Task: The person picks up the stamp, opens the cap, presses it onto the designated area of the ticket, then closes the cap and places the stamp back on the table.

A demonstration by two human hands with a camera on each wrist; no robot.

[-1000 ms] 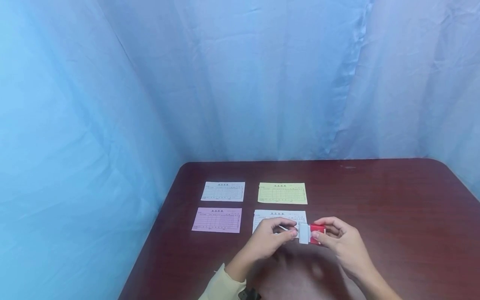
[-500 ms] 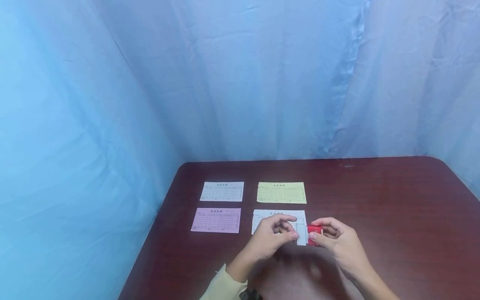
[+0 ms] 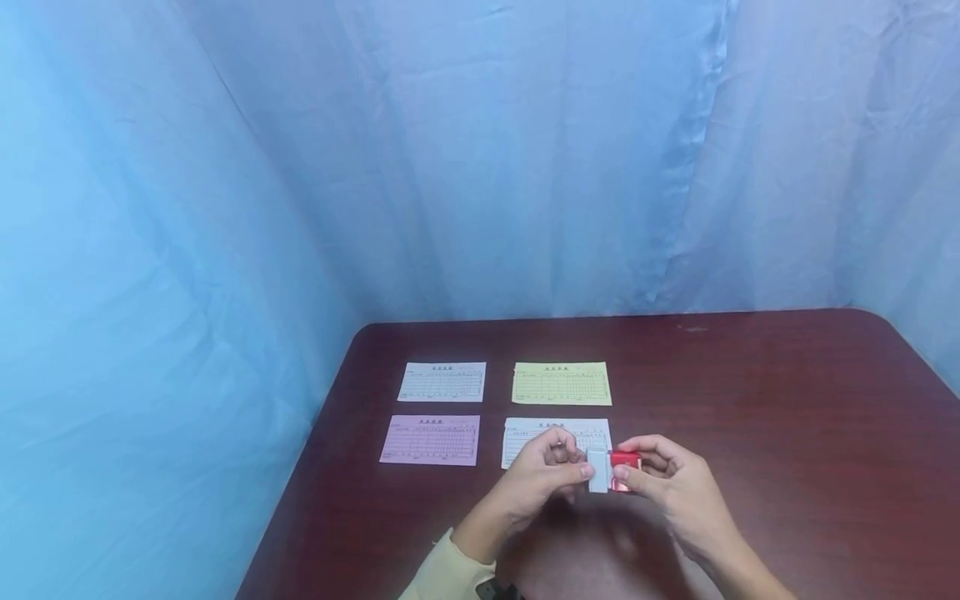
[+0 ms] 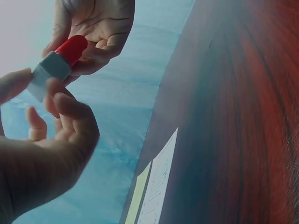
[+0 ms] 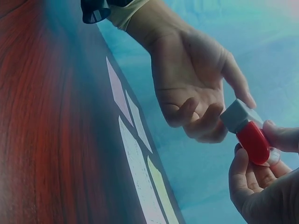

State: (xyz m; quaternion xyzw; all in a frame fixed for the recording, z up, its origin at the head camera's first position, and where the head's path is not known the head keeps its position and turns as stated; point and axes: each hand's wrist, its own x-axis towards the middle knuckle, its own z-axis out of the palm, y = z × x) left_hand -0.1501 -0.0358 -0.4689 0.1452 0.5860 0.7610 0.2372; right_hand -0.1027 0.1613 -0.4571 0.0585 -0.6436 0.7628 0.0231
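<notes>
Above the near part of the table, both hands meet at a small red stamp [image 3: 624, 457] with a grey cap [image 3: 598, 471]. My right hand [image 3: 686, 492] grips the red body between thumb and fingers. From the other side, my left hand [image 3: 528, 479] pinches the grey cap between thumb and curled index finger. In the left wrist view the cap [image 4: 51, 67] is joined end to end with the red body [image 4: 71, 48]. The right wrist view shows the rounded end of the red body [image 5: 253, 143] pointing away from the cap [image 5: 238, 115].
Four-cornered slips lie in two rows on the dark red table [image 3: 787, 400]: white [image 3: 442, 382] and yellow [image 3: 562, 383] behind, purple [image 3: 430, 439] and white [image 3: 592, 429] in front. The left hand partly covers the front white slip. Blue curtains [image 3: 487, 167] surround the table.
The left index finger, stretched out half a second ago, has curled in against the grey cap. Both hands and the stamp have shifted slightly left in the head view. The slips stay put.
</notes>
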